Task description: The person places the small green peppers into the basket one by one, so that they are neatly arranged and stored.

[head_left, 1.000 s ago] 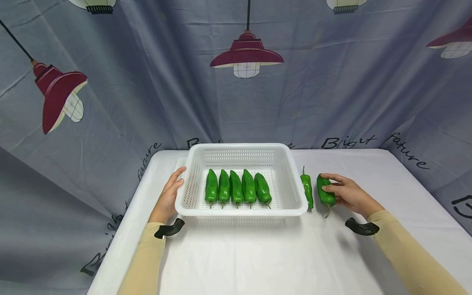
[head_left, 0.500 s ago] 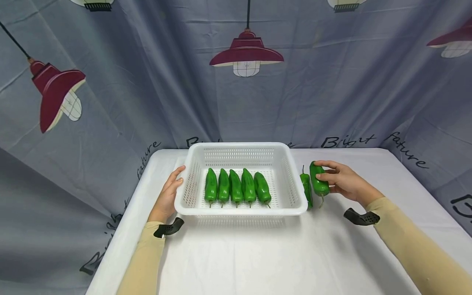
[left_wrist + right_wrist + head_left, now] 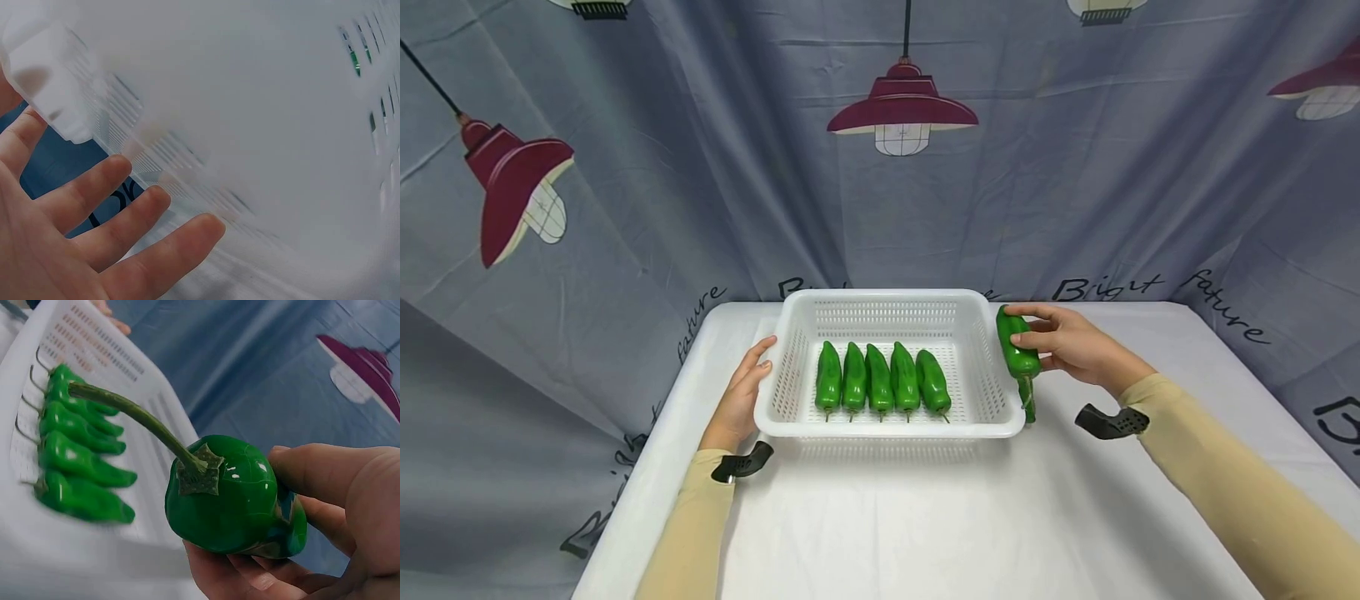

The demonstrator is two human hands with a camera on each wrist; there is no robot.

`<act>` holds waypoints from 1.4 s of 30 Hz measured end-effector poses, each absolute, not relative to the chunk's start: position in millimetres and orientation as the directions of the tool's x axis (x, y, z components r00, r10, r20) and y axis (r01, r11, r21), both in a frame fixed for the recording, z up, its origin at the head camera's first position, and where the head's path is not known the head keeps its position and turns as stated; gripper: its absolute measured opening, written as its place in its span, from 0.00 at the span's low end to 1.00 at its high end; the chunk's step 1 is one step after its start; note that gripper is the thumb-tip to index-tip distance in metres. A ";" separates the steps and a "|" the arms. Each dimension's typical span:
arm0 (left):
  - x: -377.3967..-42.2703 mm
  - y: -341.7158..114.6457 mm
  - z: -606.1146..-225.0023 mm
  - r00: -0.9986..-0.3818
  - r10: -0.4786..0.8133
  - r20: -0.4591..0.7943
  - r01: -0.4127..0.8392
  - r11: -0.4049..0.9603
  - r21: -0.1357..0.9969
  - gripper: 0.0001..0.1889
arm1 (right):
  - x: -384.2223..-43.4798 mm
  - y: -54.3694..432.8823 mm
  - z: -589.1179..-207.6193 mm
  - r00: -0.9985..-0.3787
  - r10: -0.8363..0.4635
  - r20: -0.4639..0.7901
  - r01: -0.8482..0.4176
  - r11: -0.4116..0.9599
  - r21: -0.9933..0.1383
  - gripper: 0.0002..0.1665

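Note:
My right hand (image 3: 1067, 342) holds a green pepper (image 3: 1017, 350), thumb and fingers round its body, at the basket's right rim. In the right wrist view this pepper (image 3: 219, 500) points its curved stem toward the camera. Below it, another green pepper (image 3: 1028, 408) lies on the table, mostly hidden. Several green peppers (image 3: 880, 379) lie in a row inside the white plastic basket (image 3: 891, 431), stems toward me. My left hand (image 3: 743, 400) rests against the basket's left side. Its fingers (image 3: 169, 253) look spread and fairly straight along the outer wall (image 3: 250, 125).
A white cloth covers the table (image 3: 887, 517). Behind it hangs a grey-blue curtain (image 3: 737, 167) printed with red lamps and lettering. Each wrist carries a black band piece (image 3: 741, 462). The basket's slotted walls rise around the peppers.
My right hand has lifted the pepper and carried it left and away from me, from the table to the basket's right rim. The left hand and basket have stayed put.

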State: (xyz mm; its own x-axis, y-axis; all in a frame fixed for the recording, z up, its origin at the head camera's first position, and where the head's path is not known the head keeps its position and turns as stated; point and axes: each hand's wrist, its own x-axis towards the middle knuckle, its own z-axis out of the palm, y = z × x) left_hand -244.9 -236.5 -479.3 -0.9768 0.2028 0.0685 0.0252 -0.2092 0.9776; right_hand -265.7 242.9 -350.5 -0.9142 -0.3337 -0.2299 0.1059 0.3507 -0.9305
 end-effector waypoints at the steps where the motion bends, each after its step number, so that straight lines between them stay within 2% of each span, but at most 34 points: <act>1: -245.2 -236.6 -479.4 -0.976 0.205 0.071 0.026 -0.214 0.976 0.21 | -266.6 238.4 -349.1 -0.911 -0.342 -0.231 0.102 0.353 -0.930 0.42; 13: -247.0 -236.6 -480.6 -0.974 0.214 0.070 0.019 -0.229 0.973 0.20 | -280.7 184.8 -354.9 -0.866 -0.411 -0.284 0.086 0.437 -0.895 0.37; 23: -246.5 -236.6 -480.6 -0.975 0.211 0.069 0.018 -0.234 0.972 0.20 | -289.1 166.9 -370.3 -0.882 -0.350 -0.316 0.076 0.555 -0.828 0.36; 32: -246.0 -237.2 -480.7 -0.975 0.210 0.070 0.020 -0.231 0.973 0.21 | -292.0 148.9 -377.6 -0.894 -0.319 -0.316 -0.007 0.714 -0.700 0.36; 42: -246.2 -236.6 -479.5 -0.978 0.200 0.051 0.009 -0.206 0.978 0.22 | -292.6 140.2 -388.1 -0.888 -0.311 -0.340 -0.011 0.751 -0.660 0.35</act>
